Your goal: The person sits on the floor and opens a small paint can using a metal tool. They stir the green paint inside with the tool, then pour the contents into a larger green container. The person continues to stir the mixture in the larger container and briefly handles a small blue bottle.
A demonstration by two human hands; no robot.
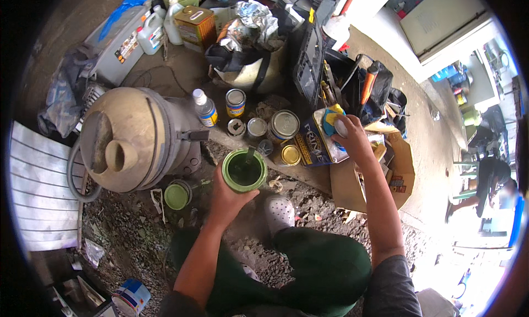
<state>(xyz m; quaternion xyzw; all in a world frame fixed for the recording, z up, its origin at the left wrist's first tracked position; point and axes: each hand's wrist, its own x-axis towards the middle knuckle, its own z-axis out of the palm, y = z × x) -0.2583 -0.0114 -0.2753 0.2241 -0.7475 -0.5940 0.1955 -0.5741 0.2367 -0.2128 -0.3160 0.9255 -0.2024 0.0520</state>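
My left hand (231,201) is wrapped round a green-rimmed paint can (260,179), held upright above the gravel. Dark contents show inside it, and a thin dark stick-like piece leans at its far rim. Out to the right, my right hand (357,138) grips a small container (341,128) with a round white top; yellow and blue show beside it. That hand is over a dark blue and yellow box (313,143). Between the hands and a little farther off stand a gold-lidded tin (289,155), a larger silver-lidded can (285,124) and a smaller can (257,127).
A large beige vacuum-like drum (127,138) stands at left. A green-lidded can (177,195) sits on the gravel. Beyond are a white-capped bottle (204,108), a small labelled can (235,102) and a bucket (253,71). An open cardboard box (347,190) is below my right hand. Another person (490,184) is far right.
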